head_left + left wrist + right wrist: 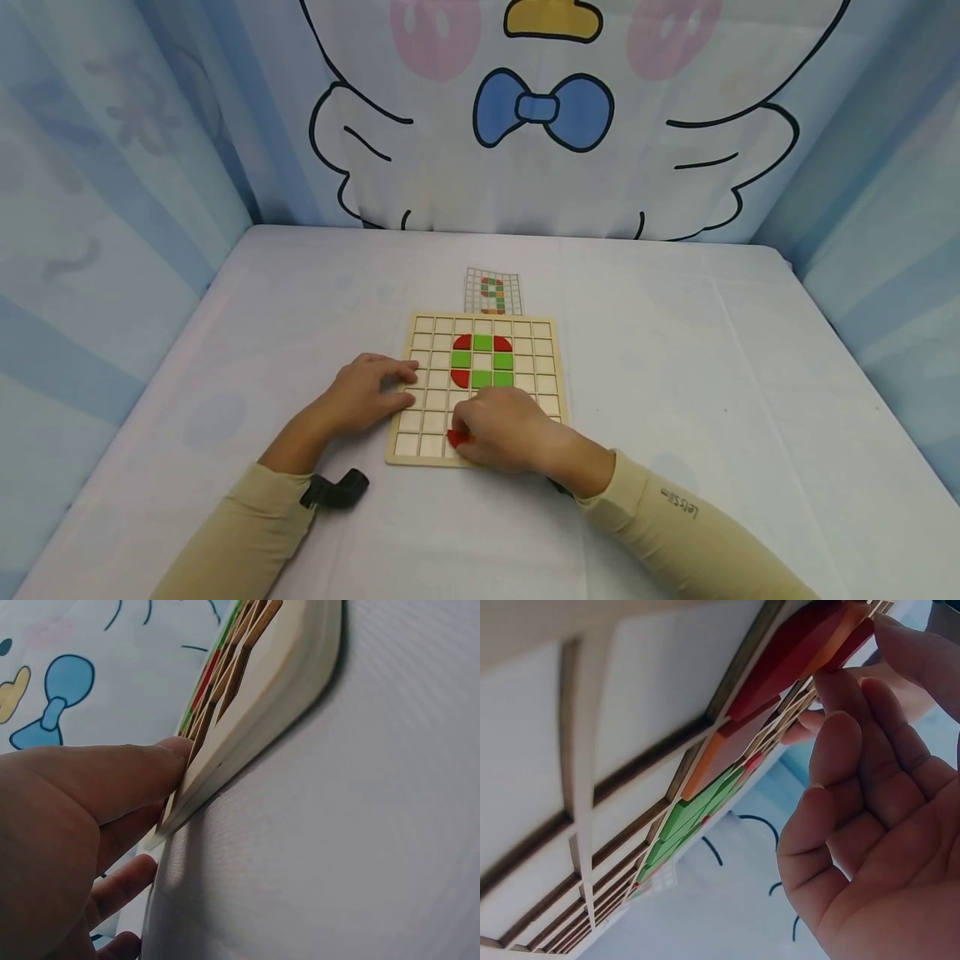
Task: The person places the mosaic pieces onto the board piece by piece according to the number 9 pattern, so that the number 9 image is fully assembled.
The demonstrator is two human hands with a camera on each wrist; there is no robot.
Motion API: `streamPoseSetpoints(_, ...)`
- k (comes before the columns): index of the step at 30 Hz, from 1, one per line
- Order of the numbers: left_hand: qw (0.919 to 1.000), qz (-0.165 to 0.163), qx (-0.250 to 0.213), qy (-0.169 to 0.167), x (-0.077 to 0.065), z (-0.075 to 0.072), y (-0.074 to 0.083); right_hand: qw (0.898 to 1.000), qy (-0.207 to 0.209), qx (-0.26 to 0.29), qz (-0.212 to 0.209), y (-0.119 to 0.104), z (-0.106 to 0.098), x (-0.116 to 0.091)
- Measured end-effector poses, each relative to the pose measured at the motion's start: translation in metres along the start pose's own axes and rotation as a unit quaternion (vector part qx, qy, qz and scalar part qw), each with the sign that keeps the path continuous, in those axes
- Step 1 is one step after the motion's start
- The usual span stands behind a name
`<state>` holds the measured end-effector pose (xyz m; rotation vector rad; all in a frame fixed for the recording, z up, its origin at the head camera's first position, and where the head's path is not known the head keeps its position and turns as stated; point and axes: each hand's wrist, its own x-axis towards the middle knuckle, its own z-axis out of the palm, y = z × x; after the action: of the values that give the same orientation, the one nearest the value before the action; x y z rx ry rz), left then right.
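A wooden grid board [427, 458] lies flat, its middle set with green tiles [482, 342] and red rounded tiles [462, 342] around a bare cell. At the left edge of the board rests my left hand [367, 392], thumb and fingertips touching the rim, fingers relaxed. My right hand [504, 429] is over the lower middle cells and pinches a red tile [853, 645] between thumb and fingers, low against the grid. Beside it in the right wrist view are another red tile [784, 664] and an orange tile [727, 742]. The right hand hides the cells under it in the head view.
Behind the board lies a printed pattern card [472, 292], its lower end at the board's back edge. A white cloth [712, 375] covers the table. Printed curtains [112, 208] stand at the back and sides. A black wrist device [337, 489] is on the left wrist.
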<state>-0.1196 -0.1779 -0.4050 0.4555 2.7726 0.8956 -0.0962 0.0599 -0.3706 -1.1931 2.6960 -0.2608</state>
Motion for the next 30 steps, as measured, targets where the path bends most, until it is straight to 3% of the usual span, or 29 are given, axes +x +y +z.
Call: streamPoseSetpoints(30,0.9999,0.014,0.006,0.007,-0.0008,0.0012,-0.0014,1.000,-0.013,-0.005,0.012,-0.0031,0.0008,0.0030)
